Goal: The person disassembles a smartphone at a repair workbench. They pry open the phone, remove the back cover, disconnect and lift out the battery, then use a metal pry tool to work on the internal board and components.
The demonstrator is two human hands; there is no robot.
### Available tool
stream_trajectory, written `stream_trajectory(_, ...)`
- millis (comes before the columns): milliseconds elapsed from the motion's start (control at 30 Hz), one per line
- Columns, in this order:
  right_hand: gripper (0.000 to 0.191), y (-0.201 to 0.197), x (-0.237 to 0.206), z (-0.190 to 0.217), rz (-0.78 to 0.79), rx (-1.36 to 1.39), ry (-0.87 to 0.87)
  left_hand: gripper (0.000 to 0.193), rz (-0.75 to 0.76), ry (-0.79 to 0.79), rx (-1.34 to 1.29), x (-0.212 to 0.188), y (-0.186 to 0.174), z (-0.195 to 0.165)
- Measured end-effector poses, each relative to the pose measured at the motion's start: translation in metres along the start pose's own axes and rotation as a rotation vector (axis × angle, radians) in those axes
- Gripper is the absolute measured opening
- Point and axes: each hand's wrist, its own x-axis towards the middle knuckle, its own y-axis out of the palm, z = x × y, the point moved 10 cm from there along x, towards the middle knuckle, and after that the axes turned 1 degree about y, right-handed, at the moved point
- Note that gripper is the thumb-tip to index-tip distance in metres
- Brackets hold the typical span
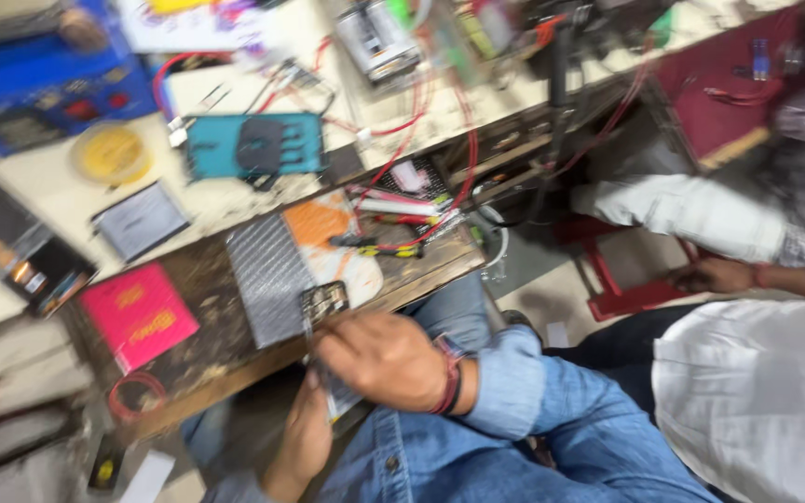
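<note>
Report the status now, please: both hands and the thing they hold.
Right hand and left hand together hold a small flat device at the bench edge. Image blurred; grip unclear. Nothing blocking.

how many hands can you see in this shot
3: the right hand and the left hand hold a small flat device at the bench edge; another person's hand rests at far right. Others may be hidden.

Even, fairly bright light falls from overhead, with no hard shadows on the worktop [235,289]. Strong motion blur smears the whole frame, worst toward the worktop's far edge and far right corner, where wires and tools run into streaks. The hands at the near edge are somewhat sharper, though soft. Pale surfaces at the left edge wash out slightly, and the view sits tilted.
</note>
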Motion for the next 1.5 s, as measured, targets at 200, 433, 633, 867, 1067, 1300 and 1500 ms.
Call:
stream_trajectory(200, 0.024, 0.010, -0.002, -0.003, -0.046, -0.078, 0.013, 0.065, -0.124, -0.253, -0.116, 0.008, -0.007, 0.005)
stream_trajectory(433, 0.021, 0.014, -0.005, -0.010, 0.005, -0.003, 0.055, 0.067, -0.030, 0.118, 0.869, 0.013, -0.003, -0.028)
stream_trajectory(633, 0.026, 0.012, -0.006, -0.021, -0.019, 0.092, 0.094, 0.049, -0.019, 0.161, 0.282, 0.003, 0.002, -0.030)
stream_trajectory(867, 0.021, 0.020, 0.001, -0.030, -0.083, 0.208, 0.203, 0.059, 0.025, -0.144, -0.459, 0.009, 0.028, -0.026)
stream_trajectory(1067, 0.022, 0.031, 0.000, -0.031, -0.112, 0.203, 0.225, 0.057, 0.078, -0.119, -0.500, 0.009, 0.036, -0.044)
stream_trajectory(1300, 0.016, 0.030, -0.013, -0.060, -0.172, 0.415, 0.387, 0.068, 0.239, -0.025, -0.681, 0.005, 0.047, -0.089)
stream_trajectory(1500, 0.011, 0.032, -0.029, -0.083, -0.128, 0.560, 0.564, 0.068, 0.245, -0.018, -0.780, 0.007, 0.047, -0.116)
